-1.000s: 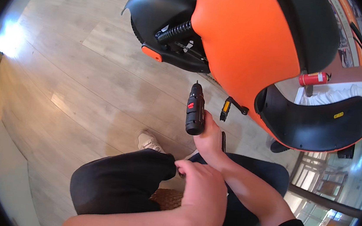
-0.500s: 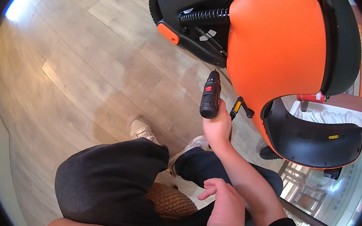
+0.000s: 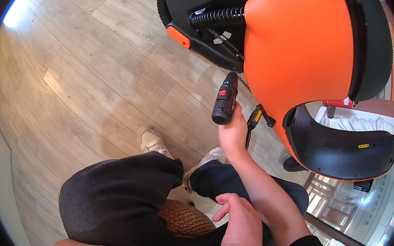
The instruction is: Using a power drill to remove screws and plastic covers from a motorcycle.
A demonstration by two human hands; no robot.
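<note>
My right hand grips a black cordless drill with a red switch on its top. The drill's nose points away from me, close to the lower side of an orange and black scooter; I cannot tell whether its tip touches. Across my lap, my left hand rests near the right forearm, holding nothing, its fingers loosely bent and apart. Just beyond the right hand is a black and yellow pedal on the scooter.
The scooter's black coil spring and rear wheel are at the far side. A white box with white cloth stands behind the black footboard. A woven brown seat shows between my legs. Glass lies at right.
The drill and my right hand have shifted slightly left and away from me. The scooter also appears a little further left in view. My left hand has barely moved.
</note>
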